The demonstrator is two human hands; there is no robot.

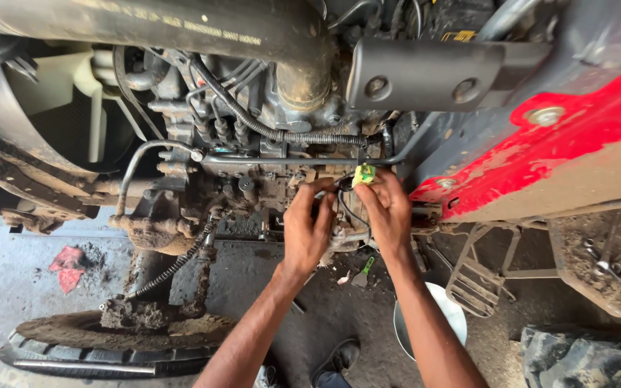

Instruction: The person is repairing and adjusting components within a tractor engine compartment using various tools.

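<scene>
I look down at the muddy side of a tractor engine (253,144). My left hand (307,226) presses its fingers against a dirty fitting low on the engine block, beside a thin black cable (343,208). My right hand (384,212) pinches a small yellow-green connector (364,174) at the end of that wiring, just above my fingertips. Both hands are close together, nearly touching. What lies behind my palms is hidden.
A red body panel (540,144) rises at the right, a thick black intake pipe (181,25) crosses the top. A fan shroud (52,100) sits left. Below are a muddy tyre (123,345), a white bucket (454,316), a metal footstep (479,284) and my shoe (336,363).
</scene>
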